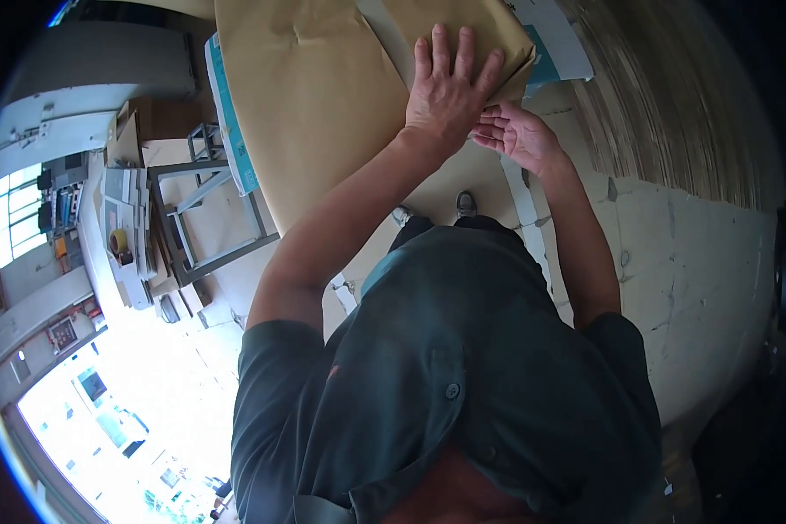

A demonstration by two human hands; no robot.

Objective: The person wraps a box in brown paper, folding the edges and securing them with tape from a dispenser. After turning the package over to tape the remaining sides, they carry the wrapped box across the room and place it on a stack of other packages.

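Note:
Brown wrapping paper [314,96] covers a large flat package at the top of the head view, with a lengthwise overlap and a folded corner at its right. My left hand [450,96] lies palm down on the paper near that corner, fingers spread. Just below the corner is my right hand [520,138], palm turned up and fingers loosely curved toward the left. Its fingertips are close to the package's lower edge; whether they touch it is hard to make out. White-and-teal sheeting [231,113] shows under the brown paper on both sides.
A tall stack of brown sheets [664,113] rises at the right. On the left are a grey metal frame [205,218] and a pile of boards [131,227] with a roll of yellow tape [118,242]. My shoes [466,203] stand on cracked floor tiles [646,253].

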